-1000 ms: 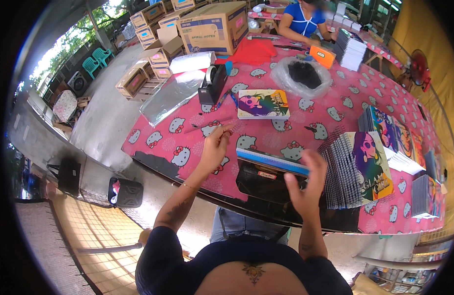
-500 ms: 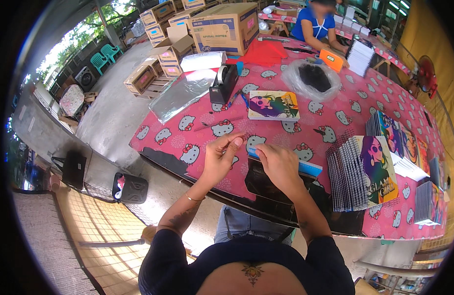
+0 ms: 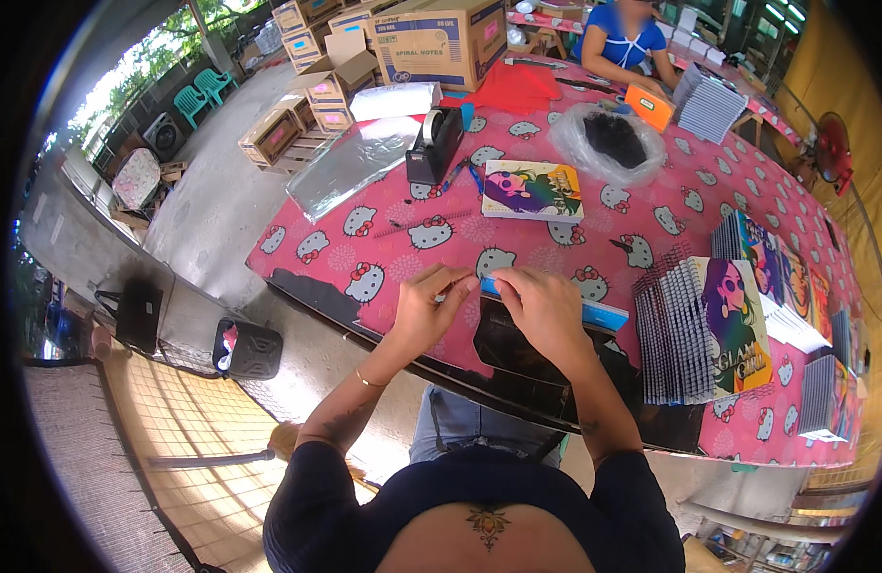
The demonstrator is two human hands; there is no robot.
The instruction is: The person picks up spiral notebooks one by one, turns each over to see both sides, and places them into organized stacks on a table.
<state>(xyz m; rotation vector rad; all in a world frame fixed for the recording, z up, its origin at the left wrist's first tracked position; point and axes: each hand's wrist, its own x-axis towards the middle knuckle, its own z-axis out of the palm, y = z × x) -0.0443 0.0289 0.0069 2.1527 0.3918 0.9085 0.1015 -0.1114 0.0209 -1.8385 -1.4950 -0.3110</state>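
Note:
My right hand (image 3: 541, 306) is closed, thumb and forefinger pinched at the left end of a blue ruler (image 3: 603, 315), which runs under the palm near the table's front edge. Close beside it, my left hand (image 3: 430, 306) has its thumb and forefinger pressed together; whatever they hold is too small to make out. The two sets of fingertips nearly meet. Beyond them lies a notebook (image 3: 532, 191) with a colourful illustrated cover. To the right stands a stack of spiral notebooks (image 3: 684, 329), their wire bindings facing me.
A black tape dispenser (image 3: 434, 146), a clear plastic sheet (image 3: 350, 172) and a plastic bag with black contents (image 3: 608, 143) lie farther back. More notebooks (image 3: 828, 396) stand at the right. Cardboard boxes (image 3: 436, 53) are behind the table. Across it sits a co-worker (image 3: 618, 48) beside a notebook stack (image 3: 708, 103).
My left hand has moved slightly right and down, bringing its fingertips close to my right hand's. The co-worker's notebook stack now leans with different sides showing.

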